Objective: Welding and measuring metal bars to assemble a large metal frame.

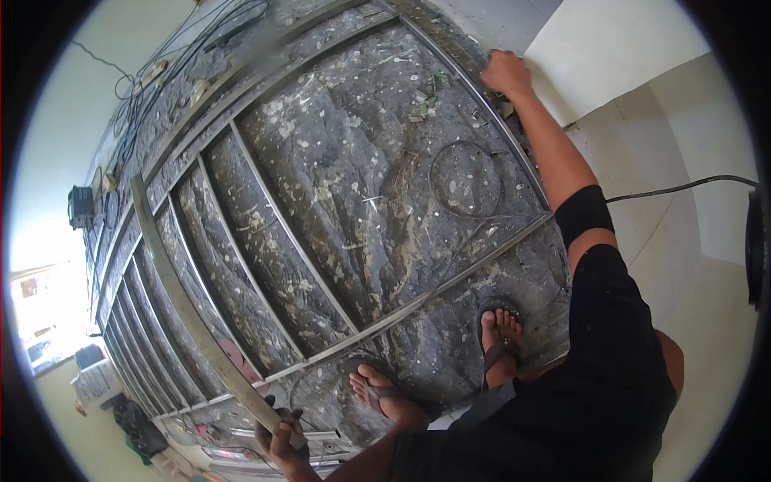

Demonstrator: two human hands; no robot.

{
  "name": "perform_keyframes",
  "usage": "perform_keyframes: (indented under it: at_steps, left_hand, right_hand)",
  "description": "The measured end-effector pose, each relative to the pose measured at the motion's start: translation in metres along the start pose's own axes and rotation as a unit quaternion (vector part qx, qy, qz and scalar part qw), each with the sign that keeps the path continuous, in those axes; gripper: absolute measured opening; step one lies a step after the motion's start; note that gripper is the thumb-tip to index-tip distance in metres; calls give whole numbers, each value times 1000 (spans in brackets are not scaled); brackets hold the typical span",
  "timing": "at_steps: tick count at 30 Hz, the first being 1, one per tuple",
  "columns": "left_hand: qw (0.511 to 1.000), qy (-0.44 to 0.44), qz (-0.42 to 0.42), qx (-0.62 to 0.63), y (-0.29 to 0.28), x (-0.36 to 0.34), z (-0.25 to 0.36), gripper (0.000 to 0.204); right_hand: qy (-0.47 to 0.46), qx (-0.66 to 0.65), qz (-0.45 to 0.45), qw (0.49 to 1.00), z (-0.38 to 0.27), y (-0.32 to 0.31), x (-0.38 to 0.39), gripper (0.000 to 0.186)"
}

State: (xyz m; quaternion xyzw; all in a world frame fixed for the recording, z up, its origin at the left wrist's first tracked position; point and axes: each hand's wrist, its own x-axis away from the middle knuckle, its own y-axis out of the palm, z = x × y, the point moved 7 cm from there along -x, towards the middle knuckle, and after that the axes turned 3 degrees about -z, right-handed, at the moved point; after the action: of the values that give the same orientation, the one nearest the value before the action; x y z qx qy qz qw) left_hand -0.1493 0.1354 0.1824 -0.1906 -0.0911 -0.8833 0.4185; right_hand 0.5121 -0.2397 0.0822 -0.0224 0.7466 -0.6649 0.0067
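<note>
My left hand (pixel 283 434) is wrapped round the near end of a long, grey-beige straight bar (pixel 181 297). The bar slants away to the far left, over a large metal frame (pixel 257 197) with several parallel crosspieces. Stretched out to the far right, my right hand (pixel 507 74) has its fingers curled, close to the frame's right side rail (pixel 474 96) and the edge of a white panel (pixel 618 52). Whatever those fingers hold, if anything, is hidden.
A paint-spattered dark sheet (pixel 345 185) lies under the frame. Loose cable (pixel 466 215) loops across it, and more wires (pixel 140 88) tangle at the far left. My sandalled feet (pixel 498 337) stand by the near rail. A black box (pixel 80 207) sits beyond the left side.
</note>
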Motion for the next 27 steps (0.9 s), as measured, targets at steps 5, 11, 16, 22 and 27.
perform_keyframes:
  at_steps: [5,11,16,22,27]
  left_hand:
    - [999,-7,-35,14,1,-7,-3,67]
    - [997,4,-62,37,13,-2,2,68]
    - [999,5,-45,28,2,10,0,70]
    - [999,-1,-31,26,-1,13,-3,70]
    - [999,-7,-17,25,3,10,-2,69]
  right_hand:
    - [-35,30,3,999,12,4,19,30]
    - [-60,44,44,996,15,20,15,25]
    - [36,21,-14,999,8,21,30,23]
    - [-226,-92,-17,970,-41,45,20,53]
    - [-254,2,-102,962,-120,88,54,91]
